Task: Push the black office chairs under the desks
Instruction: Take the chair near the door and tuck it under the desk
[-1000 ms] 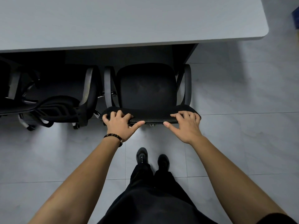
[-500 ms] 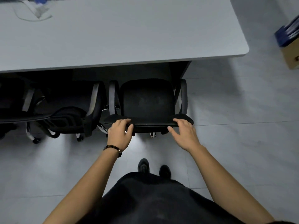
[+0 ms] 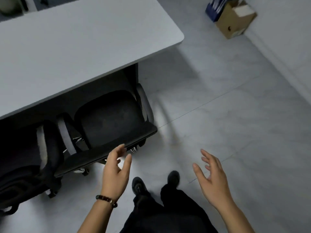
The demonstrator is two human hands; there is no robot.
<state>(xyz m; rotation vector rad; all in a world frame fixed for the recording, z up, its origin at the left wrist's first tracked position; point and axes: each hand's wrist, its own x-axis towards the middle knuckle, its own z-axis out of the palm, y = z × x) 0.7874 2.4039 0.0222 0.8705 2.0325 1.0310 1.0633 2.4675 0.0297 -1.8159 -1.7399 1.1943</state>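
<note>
A black office chair (image 3: 109, 118) with grey armrests stands at the right end of the grey desk (image 3: 70, 47), its seat partly under the desktop and its backrest edge toward me. A second black chair (image 3: 33, 157) sits to its left, also tucked in. My left hand (image 3: 116, 172), with a bead bracelet on the wrist, hovers just off the backrest edge with loose fingers and holds nothing. Over the bare floor to the right, well away from the chair, my right hand (image 3: 212, 177) is spread and holds nothing.
A cardboard box (image 3: 235, 21) with blue folders stands on the floor at the far right, by the wall (image 3: 286, 39). Grey tiled floor (image 3: 227, 115) stretches right of the desk. My black shoes (image 3: 139, 184) stand just behind the chair.
Both hands have let go of the chair's backrest and drawn back. The view has swung to the right, bringing the box and the wall into sight.
</note>
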